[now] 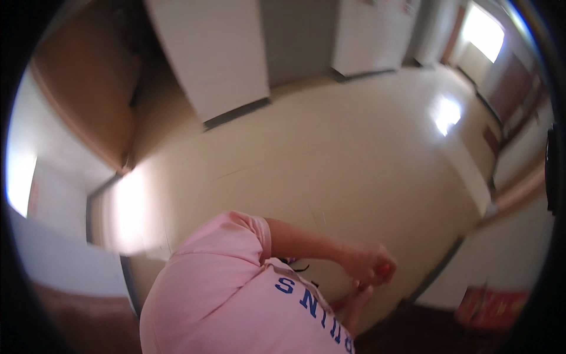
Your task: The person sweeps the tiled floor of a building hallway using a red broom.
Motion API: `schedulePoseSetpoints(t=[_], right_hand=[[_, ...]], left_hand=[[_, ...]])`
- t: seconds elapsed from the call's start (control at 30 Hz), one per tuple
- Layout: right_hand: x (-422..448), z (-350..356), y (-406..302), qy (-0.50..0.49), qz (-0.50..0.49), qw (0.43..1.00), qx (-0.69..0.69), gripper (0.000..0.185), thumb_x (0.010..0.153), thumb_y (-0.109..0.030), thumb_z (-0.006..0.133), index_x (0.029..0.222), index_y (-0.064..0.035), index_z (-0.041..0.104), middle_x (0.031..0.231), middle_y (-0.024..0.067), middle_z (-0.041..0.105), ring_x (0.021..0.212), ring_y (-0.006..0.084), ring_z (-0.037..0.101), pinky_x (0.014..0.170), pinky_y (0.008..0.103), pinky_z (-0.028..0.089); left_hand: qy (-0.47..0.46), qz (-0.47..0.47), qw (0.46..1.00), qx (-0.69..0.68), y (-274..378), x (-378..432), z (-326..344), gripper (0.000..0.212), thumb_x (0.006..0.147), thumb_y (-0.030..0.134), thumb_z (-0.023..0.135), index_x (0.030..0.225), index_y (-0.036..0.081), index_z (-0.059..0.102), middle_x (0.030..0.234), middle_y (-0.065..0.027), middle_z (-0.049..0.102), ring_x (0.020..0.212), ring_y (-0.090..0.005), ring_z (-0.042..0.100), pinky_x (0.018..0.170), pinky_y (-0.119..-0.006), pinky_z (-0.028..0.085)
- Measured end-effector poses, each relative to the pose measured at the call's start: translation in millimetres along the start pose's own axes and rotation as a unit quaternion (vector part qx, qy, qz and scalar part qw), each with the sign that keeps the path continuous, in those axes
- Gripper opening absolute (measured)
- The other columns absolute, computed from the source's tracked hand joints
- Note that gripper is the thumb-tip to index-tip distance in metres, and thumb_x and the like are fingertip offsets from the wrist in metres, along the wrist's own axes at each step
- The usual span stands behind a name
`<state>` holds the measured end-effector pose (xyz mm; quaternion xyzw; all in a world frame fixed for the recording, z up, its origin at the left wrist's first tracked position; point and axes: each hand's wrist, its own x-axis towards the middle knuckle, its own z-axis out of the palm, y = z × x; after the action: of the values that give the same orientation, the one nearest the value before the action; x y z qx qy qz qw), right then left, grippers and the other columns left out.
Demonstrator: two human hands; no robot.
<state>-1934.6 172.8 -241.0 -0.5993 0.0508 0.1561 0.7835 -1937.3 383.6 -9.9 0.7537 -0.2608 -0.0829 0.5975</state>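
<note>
My left hand (369,263), at the end of a bare arm from a pink short sleeve, is curled around a small red object (384,269). Blur hides what kind of object it is. Just below, my right hand (360,301) reaches up close against the left one. A bit of red shows at its fingertips too, but its grip is not clear. Both hands are in front of the pink shirt (212,292), which bears dark blue lettering.
Beige floor (345,168) spreads ahead. White pillars (221,57) with dark baseboards stand along the far side. A brown door (88,79) is at the left. At the lower right, a red item (491,307) is beside a dark brown surface (411,327). Bright windows (484,33) glare.
</note>
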Motion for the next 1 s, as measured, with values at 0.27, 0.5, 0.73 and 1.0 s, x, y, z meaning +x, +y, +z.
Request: schedulePoseSetpoints(t=[0.27, 0.5, 0.73, 1.0], right_hand=[[-83, -40, -25, 0.116, -0.1, 0.842, -0.518, 0.013, 0.072, -0.014, 0.067, 0.083, -0.0139, 0.061, 0.077, 0.0092, 0.064, 0.08, 0.0288, 0.061, 0.078, 0.0415, 0.04], [-158, -54, -14, 0.247, 0.011, 0.82, -0.517, 0.013, 0.072, -0.02, 0.067, 0.083, -0.0152, 0.059, 0.076, 0.0065, 0.064, 0.079, 0.0262, 0.062, 0.085, 0.046, 0.035], [-161, -109, 65, 0.277, 0.106, 0.821, -0.487, 0.013, 0.073, -0.02, 0.063, 0.085, -0.0175, 0.058, 0.087, 0.0041, 0.063, 0.089, 0.0266, 0.06, 0.088, 0.0539, 0.032], [-66, -113, 64, 0.322, 0.085, 0.802, -0.496, 0.017, 0.072, -0.011, 0.061, 0.086, -0.02, 0.058, 0.089, 0.0017, 0.06, 0.094, 0.0228, 0.057, 0.081, 0.043, 0.035]], left_hand=[[-0.081, -0.145, 0.971, -0.171, 14, 18, 50, 0.02, 0.081, -0.005, 0.057, 0.1, 0.002, 0.057, 0.112, -0.0118, 0.058, 0.104, -0.0206, 0.056, 0.087, -0.031, 0.045], [-0.24, -0.147, 0.945, -0.168, 17, 52, 90, 0.017, 0.08, -0.008, 0.058, 0.093, 0.003, 0.058, 0.108, -0.0117, 0.062, 0.098, -0.0193, 0.058, 0.082, -0.029, 0.047], [-0.268, -0.242, 0.919, -0.161, -49, 46, 152, 0.016, 0.083, -0.005, 0.057, 0.095, 0.004, 0.056, 0.113, -0.0105, 0.061, 0.096, -0.0164, 0.056, 0.081, -0.027, 0.046], [-0.199, -0.206, 0.95, -0.127, -81, 63, 112, 0.017, 0.084, 0.0, 0.059, 0.1, 0.003, 0.056, 0.115, -0.0123, 0.06, 0.093, -0.0142, 0.057, 0.08, -0.025, 0.045]])
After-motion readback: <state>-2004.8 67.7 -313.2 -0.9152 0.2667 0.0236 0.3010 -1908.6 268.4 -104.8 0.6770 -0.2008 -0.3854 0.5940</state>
